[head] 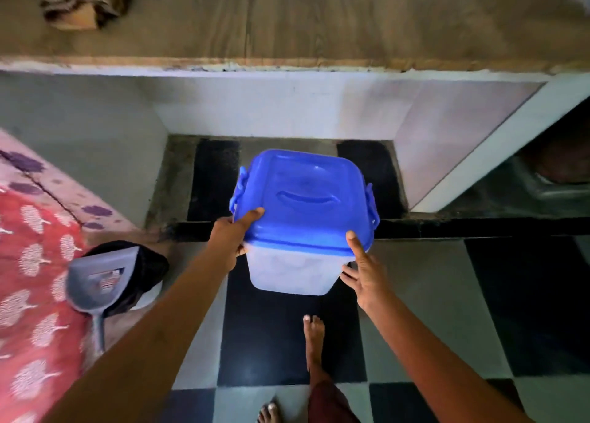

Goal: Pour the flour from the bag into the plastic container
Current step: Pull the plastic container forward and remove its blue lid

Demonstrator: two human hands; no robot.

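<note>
- Two hands bracket the plastic container (pixel 293 272), one at each near corner, likely to keep it level; it sits centre, before the recess under the table (pixel 319 23), over the chequered floor (pixel 431 295).
- Grip check: left hand (pixel 231 237) clutches the corner, thumb atop the blue lid (pixel 303 199); right hand (pixel 364 272) presses, fingers straight and spread.
- Lid on, contents unclear through cloudy walls; no flour bag in sight.

Setting: a home, lived-in domestic room.
- Far: wood-grain counter slab (pixel 351 23) bearing a crumpled cloth (pixel 84 5), over a white-tiled alcove (pixel 271 109).
- Floor: black-and-grey chequered tiles (pixel 424 311).
- Left: red floral-print bedding (pixel 32 263), with a grey dustpan (pixel 92 285) by it.
- Near: bare feet (pixel 314 331).
</note>
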